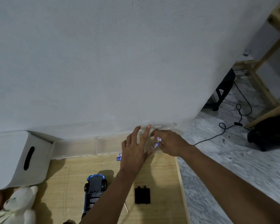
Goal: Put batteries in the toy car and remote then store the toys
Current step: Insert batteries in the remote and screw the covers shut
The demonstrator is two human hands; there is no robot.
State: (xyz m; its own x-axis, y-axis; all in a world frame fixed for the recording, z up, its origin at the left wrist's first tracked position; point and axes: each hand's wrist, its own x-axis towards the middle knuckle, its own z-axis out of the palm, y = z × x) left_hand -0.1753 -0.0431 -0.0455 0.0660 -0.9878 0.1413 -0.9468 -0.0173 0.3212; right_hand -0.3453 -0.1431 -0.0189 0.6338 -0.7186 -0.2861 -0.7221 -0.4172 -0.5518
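Right hand pinches batteries, far right corner of tabletop | left hand wide, straight fingers on clear box

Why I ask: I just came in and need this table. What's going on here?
A person is partway through fitting batteries. The right hand pinches two batteries at a clear case by the wall. The left hand, fingers straight, reaches to the same case. Two loose batteries lie on the table. The car lies belly up, its black cover off beside it.
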